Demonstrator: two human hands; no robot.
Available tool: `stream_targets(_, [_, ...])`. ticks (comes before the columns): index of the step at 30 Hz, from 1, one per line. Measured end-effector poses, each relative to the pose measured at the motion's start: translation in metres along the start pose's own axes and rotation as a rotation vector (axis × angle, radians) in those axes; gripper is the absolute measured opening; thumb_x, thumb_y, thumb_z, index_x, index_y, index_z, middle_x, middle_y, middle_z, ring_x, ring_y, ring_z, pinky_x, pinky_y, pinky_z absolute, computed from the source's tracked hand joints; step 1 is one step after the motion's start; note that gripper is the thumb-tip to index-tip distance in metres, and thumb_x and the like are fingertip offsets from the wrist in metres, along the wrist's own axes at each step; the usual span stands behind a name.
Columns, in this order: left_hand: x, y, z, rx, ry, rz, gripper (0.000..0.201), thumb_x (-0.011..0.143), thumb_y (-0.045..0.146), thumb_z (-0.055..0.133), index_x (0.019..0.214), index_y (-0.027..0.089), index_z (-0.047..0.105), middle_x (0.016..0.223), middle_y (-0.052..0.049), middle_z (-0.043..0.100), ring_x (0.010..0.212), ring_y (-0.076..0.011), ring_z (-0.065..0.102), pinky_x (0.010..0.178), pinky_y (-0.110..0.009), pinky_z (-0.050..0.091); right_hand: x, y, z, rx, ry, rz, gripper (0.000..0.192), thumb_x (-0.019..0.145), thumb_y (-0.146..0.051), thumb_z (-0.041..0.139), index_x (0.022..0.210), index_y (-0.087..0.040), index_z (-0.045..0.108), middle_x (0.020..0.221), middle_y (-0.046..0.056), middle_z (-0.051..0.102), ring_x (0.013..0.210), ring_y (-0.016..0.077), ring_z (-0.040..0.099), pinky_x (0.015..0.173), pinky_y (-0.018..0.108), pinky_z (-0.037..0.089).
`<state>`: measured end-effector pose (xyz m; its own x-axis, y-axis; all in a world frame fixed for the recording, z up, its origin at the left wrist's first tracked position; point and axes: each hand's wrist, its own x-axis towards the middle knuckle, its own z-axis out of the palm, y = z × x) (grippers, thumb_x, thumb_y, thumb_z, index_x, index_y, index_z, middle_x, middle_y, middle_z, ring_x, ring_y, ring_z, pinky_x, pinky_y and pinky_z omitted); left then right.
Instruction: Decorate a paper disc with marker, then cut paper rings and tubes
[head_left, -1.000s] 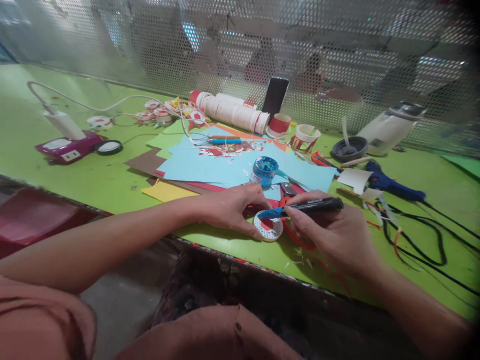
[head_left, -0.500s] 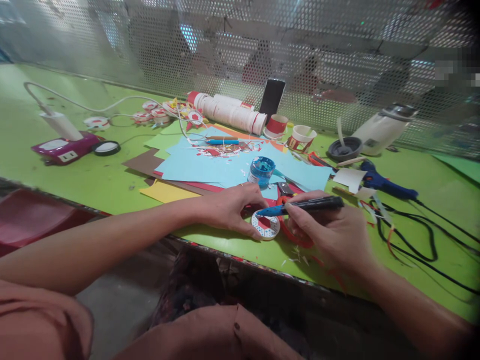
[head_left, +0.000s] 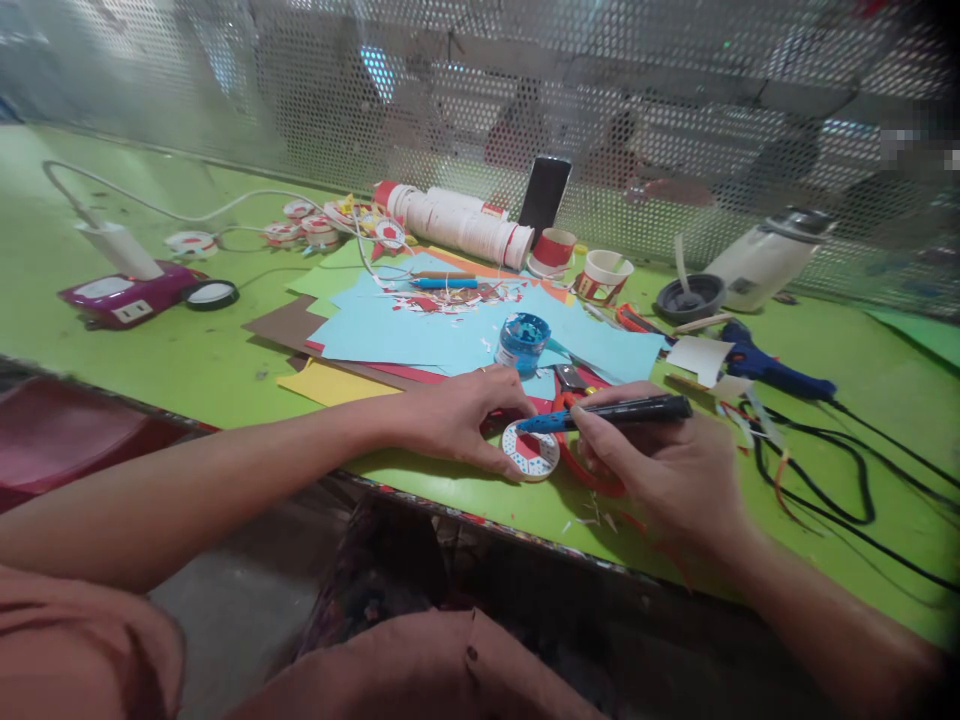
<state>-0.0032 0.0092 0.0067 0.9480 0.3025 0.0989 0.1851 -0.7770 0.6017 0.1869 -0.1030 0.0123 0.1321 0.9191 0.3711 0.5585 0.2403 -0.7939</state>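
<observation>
On the green table near its front edge sits a white round disc [head_left: 541, 468] with a red centre and blue dots around its ring. My left hand [head_left: 469, 418] holds it at its left rim between thumb and fingers. In my right hand [head_left: 667, 470] is a thick marker [head_left: 630, 411] with a black barrel and a blue front end, its tip at the disc's upper edge. Behind the disc stands an open jar of blue paint [head_left: 523, 342] on light blue paper [head_left: 405, 335]. Orange-handled scissors [head_left: 592, 478] lie partly under my right hand.
Stacked paper cups [head_left: 461, 222] lie at the back by a phone [head_left: 545, 195]. To the right are a blue glue gun [head_left: 780, 370], its black cord [head_left: 862, 485] and a white flask [head_left: 772, 260]. A purple power adapter [head_left: 124, 300] sits left.
The marker's tip has shifted slightly right along the disc's upper edge. My left hand and the disc stay in nearly the same place.
</observation>
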Motion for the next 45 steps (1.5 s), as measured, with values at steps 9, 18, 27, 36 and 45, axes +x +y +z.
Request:
stream_targets(9, [0.0003, -0.0010, 0.0005, 0.006, -0.004, 0.006, 0.044, 0.074, 0.044, 0.070, 0.106, 0.016, 0.060, 0.096, -0.005, 0.052, 0.089, -0.0190, 0.047, 0.075, -0.028, 0.037, 0.0013, -0.0025, 0.0010, -0.086, 0.004, -0.092, 0.010, 0.080, -0.029, 0.067, 0.081, -0.019, 0.067, 0.067, 0.000, 0.068, 0.056, 0.0136, 0.064, 0.046, 0.022, 0.050])
stream_targets(18, [0.0004, -0.0006, 0.0004, 0.018, -0.002, 0.004, 0.043, 0.074, 0.043, 0.070, 0.106, 0.017, 0.060, 0.096, -0.006, 0.052, 0.090, -0.0194, 0.047, 0.074, -0.029, 0.037, 0.0003, -0.0049, 0.0013, -0.101, 0.002, -0.069, 0.007, 0.080, -0.028, 0.067, 0.080, -0.021, 0.067, 0.068, -0.001, 0.069, 0.056, 0.0128, 0.064, 0.046, 0.021, 0.051])
stream_targets(27, [0.0003, -0.0002, -0.0002, 0.013, -0.009, -0.001, 0.044, 0.074, 0.043, 0.070, 0.106, 0.016, 0.060, 0.097, -0.006, 0.052, 0.090, -0.0192, 0.046, 0.075, -0.028, 0.037, 0.0011, -0.0042, 0.0020, -0.136, 0.001, -0.087, 0.011, 0.080, -0.031, 0.067, 0.080, -0.020, 0.067, 0.065, -0.002, 0.069, 0.053, 0.0122, 0.062, 0.046, 0.021, 0.048])
stream_targets(36, [0.0010, -0.0011, 0.0017, 0.014, 0.020, 0.023, 0.041, 0.073, 0.043, 0.070, 0.103, 0.017, 0.060, 0.094, -0.004, 0.050, 0.088, -0.0188, 0.046, 0.074, -0.028, 0.037, 0.0014, -0.0029, 0.0056, -0.174, 0.023, -0.143, 0.011, 0.079, -0.031, 0.068, 0.076, -0.021, 0.066, 0.067, 0.000, 0.069, 0.057, 0.0144, 0.062, 0.048, 0.025, 0.048])
stream_targets(45, [0.0013, -0.0026, 0.0012, 0.015, 0.003, 0.023, 0.043, 0.074, 0.042, 0.070, 0.107, 0.016, 0.060, 0.095, -0.005, 0.051, 0.089, -0.0188, 0.046, 0.075, -0.028, 0.037, -0.0008, -0.0008, 0.0044, -0.004, 0.084, -0.051, 0.015, 0.079, -0.036, 0.068, 0.077, -0.021, 0.066, 0.058, -0.001, 0.063, 0.050, 0.0146, 0.058, 0.045, 0.027, 0.045])
